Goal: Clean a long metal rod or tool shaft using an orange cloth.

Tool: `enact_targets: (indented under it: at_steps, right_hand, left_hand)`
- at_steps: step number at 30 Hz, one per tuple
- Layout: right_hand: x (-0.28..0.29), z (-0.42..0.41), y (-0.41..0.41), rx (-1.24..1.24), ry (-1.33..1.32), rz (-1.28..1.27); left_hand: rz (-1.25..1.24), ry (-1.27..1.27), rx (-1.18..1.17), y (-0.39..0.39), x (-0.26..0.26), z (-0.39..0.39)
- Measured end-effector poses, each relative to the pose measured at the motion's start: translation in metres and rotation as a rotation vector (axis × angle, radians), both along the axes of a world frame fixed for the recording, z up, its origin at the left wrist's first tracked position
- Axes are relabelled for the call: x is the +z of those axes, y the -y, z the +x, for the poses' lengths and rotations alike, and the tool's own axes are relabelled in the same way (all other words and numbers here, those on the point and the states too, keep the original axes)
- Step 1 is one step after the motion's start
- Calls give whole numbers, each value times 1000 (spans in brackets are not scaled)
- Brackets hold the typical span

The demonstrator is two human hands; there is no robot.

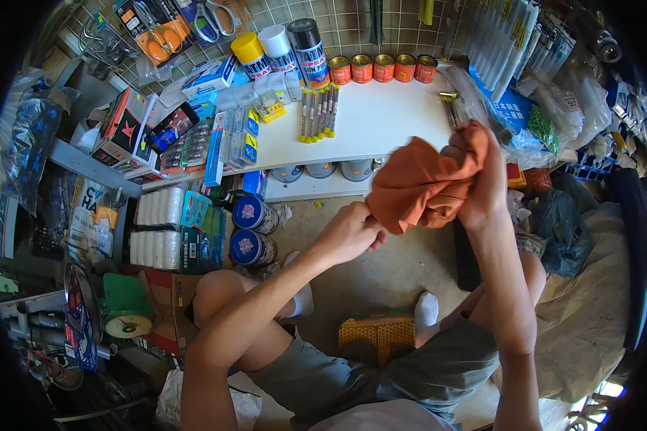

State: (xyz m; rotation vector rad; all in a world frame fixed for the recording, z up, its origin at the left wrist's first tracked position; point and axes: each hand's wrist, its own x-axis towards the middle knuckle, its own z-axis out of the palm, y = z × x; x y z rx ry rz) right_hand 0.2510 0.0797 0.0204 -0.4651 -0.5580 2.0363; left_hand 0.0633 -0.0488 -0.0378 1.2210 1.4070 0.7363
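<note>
An orange-brown cloth [423,183] is bunched up between my hands, above the floor and the front edge of the white shelf [377,124]. My left hand [353,231] pinches its lower left edge with the fingers curled. Gathered folds at the cloth's upper right are gripped by my right hand [482,183], whose fingers are partly covered by the fabric. Behind the cloth, drill bits in tubes with yellow caps [319,114] lie on the shelf, and a few similar tubes [450,109] lie near my right hand.
Spray cans [308,54] and small orange-labelled tins [383,68] line the shelf's back. Boxes [126,129] and a smartphone [172,126] are at left. Blue-lidded tubs [248,212] stand below. Plastic bags [561,231] crowd the right. A woven yellow-brown object [376,334] lies between my legs.
</note>
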Motion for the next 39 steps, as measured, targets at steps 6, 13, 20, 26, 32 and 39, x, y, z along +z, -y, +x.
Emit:
enact_targets:
  at_steps: [6,13,20,26,32,39]
  right_hand:
    - [-11,-8,6,-219,1116,1073]
    - [-18,-27,17,-18,1239,1434]
    - [-20,-15,-10,30,1240,1550]
    - [-28,-24,-8,-71,1168,1607]
    - [-18,-18,13,620,1016,659]
    - [-22,-42,72,635,480,177]
  left_hand:
    - [187,177,83,-6,26,9]
    - [560,-384,169,0,20,1]
    - [533,-341,269,-7,33,8]
    - [528,-359,267,-7,34,-3]
    - [683,-391,261,-16,34,-11]
    - [664,-211,514,-28,47,-35]
